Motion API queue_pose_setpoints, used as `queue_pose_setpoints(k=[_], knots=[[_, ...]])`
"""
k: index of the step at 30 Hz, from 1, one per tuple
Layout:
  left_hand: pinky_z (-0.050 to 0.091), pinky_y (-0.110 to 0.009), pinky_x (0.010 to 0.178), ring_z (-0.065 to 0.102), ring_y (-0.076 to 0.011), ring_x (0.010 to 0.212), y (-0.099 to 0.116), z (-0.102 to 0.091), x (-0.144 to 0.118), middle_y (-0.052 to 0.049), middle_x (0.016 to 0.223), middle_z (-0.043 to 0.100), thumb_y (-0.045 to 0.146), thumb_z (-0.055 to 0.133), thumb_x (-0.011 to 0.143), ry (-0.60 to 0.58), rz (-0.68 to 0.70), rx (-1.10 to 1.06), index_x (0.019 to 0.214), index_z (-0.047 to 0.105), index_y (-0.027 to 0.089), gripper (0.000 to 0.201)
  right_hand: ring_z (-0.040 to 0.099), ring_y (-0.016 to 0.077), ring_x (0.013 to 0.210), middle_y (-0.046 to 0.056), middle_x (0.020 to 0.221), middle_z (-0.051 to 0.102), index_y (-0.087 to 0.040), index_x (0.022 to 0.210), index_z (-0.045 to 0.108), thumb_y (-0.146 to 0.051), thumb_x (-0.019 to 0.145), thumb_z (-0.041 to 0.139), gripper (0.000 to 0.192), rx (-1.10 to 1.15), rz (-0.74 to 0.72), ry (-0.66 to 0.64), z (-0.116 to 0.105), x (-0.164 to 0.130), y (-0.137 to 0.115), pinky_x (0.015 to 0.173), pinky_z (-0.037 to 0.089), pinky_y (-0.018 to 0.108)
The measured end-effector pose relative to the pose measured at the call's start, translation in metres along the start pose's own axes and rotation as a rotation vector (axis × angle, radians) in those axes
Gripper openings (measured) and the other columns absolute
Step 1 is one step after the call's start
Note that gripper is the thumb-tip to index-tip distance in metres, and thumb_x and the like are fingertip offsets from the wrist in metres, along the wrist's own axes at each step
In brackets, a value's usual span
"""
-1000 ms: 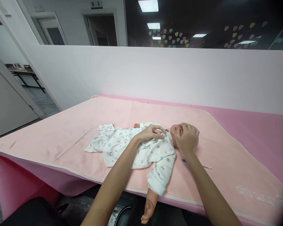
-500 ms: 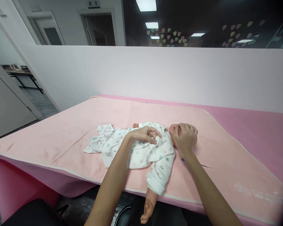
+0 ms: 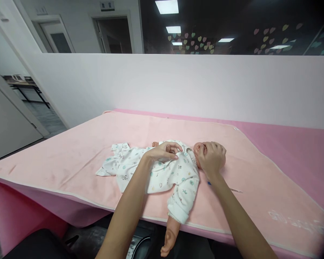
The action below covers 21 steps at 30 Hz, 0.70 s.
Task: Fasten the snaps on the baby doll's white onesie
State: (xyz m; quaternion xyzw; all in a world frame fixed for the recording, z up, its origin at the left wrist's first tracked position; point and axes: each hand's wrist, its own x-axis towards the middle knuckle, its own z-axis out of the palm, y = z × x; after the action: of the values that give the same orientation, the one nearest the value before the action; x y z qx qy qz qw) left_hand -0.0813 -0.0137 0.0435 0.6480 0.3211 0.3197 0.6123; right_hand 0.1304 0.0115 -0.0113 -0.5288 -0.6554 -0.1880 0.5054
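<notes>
Since half a second back, my left hand (image 3: 163,151) has curled its fingers up off the chest of the baby doll (image 3: 175,169); fingertips now arched, loosely bent, touching the white printed romper (image 3: 140,167) near the collar, grasping nothing that I can make out. Right hand (image 3: 212,157) unchanged: cupped over the doll's head, fingers wrapped across the face, holding it.

Doll lies on its back, head to the right, across the middle of the worktop (image 3: 291,151). One bare doll arm (image 3: 169,237) hangs over the near edge. Romper legs trail flat to the left.

Surface: pale pink towel (image 3: 70,154) with a white border, spread over a deeper pink cover; cover shows bare along the far right. Faint white lettering on the towel's near right corner, unreadable. Thin stick-like item with a blue tip (image 3: 224,187) lies on the towel just beside my right wrist.

Room: low white partition wall (image 3: 178,86) directly behind the worktop. Dark glass above it, with pastel heart stickers (image 3: 190,40) and reflected ceiling lights. Doorways (image 3: 115,34) at upper left.
</notes>
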Motion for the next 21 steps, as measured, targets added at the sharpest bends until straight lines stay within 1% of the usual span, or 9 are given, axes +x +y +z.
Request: queue_pose_setpoints(k=[3,5,8,10,12,15,18,21], knots=[[0.039,-0.019,0.057,0.052,-0.0061,0.059,0.001,0.0011,-0.0011,0.001,0.069,0.056,0.022,0.076,0.058,-0.003,-0.023,-0.024,0.091,0.06,0.015,0.037,0.049,0.0222,0.085,0.005,0.075,0.062,-0.018,0.073,0.059,-0.024,0.081,0.044,0.018,-0.001,0.005,-0.007,0.0002,0.0,0.0001,0.083,0.031,0.039],[0.037,-0.018,0.052,0.049,-0.0049,0.055,0.0018,0.0014,-0.0019,0.001,0.069,0.055,0.022,0.076,0.058,-0.004,-0.038,-0.026,0.093,0.06,0.015,0.039,0.048,0.0221,0.085,0.006,0.075,0.062,-0.018,0.073,0.059,-0.024,0.081,0.044,0.018,-0.001,0.009,-0.011,0.0003,-0.0001,0.0002,0.083,0.031,0.039],[0.027,-0.015,0.04,0.041,-0.0025,0.047,0.003,0.0016,-0.0028,0.004,0.065,0.051,0.024,0.074,0.059,-0.002,-0.078,-0.004,0.095,0.058,0.015,0.04,0.048,0.0217,0.084,0.006,0.075,0.062,-0.018,0.073,0.059,-0.024,0.081,0.044,0.018,-0.004,0.006,-0.011,0.0005,-0.0001,0.0003,0.083,0.031,0.038],[0.023,-0.014,0.037,0.037,-0.0017,0.044,0.0036,0.0014,-0.003,0.004,0.063,0.051,0.026,0.074,0.06,-0.002,-0.115,0.021,0.096,0.058,0.015,0.041,0.048,0.0214,0.084,0.005,0.075,0.062,-0.018,0.073,0.059,-0.023,0.081,0.045,0.017,-0.011,0.006,-0.011,0.0005,0.0,0.0003,0.083,0.031,0.037],[0.025,-0.014,0.036,0.037,-0.0019,0.043,0.0039,0.001,-0.003,0.005,0.061,0.05,0.028,0.073,0.061,-0.019,-0.147,0.038,0.096,0.057,0.015,0.04,0.048,0.0208,0.084,0.005,0.074,0.062,-0.018,0.072,0.059,-0.023,0.081,0.045,0.017,-0.017,0.008,-0.015,0.0001,0.0001,0.0,0.083,0.031,0.037],[0.03,-0.014,0.037,0.037,-0.0022,0.042,0.0043,0.0003,-0.0031,0.007,0.057,0.044,0.03,0.069,0.066,-0.065,-0.168,0.037,0.097,0.056,0.016,0.036,0.048,0.0203,0.084,0.005,0.074,0.062,-0.018,0.072,0.059,-0.022,0.08,0.045,0.017,-0.017,0.014,-0.027,-0.0011,0.0002,-0.0009,0.084,0.031,0.037],[0.028,-0.013,0.035,0.031,-0.0013,0.039,0.0049,-0.0008,-0.0036,0.008,0.056,0.039,0.032,0.066,0.071,-0.104,-0.166,0.048,0.097,0.056,0.017,0.032,0.048,0.0206,0.084,0.005,0.074,0.062,-0.018,0.073,0.059,-0.022,0.08,0.044,0.017,-0.009,0.015,-0.032,-0.0021,0.0003,-0.0014,0.084,0.03,0.037],[0.027,-0.013,0.033,0.03,-0.0019,0.041,0.0055,-0.0026,-0.0044,0.007,0.058,0.039,0.032,0.065,0.072,-0.146,-0.159,0.092,0.101,0.055,0.017,0.034,0.048,0.0209,0.085,0.005,0.075,0.062,-0.018,0.073,0.059,-0.022,0.08,0.045,0.016,-0.012,0.01,-0.028,-0.0019,0.0001,-0.001,0.084,0.031,0.037]])
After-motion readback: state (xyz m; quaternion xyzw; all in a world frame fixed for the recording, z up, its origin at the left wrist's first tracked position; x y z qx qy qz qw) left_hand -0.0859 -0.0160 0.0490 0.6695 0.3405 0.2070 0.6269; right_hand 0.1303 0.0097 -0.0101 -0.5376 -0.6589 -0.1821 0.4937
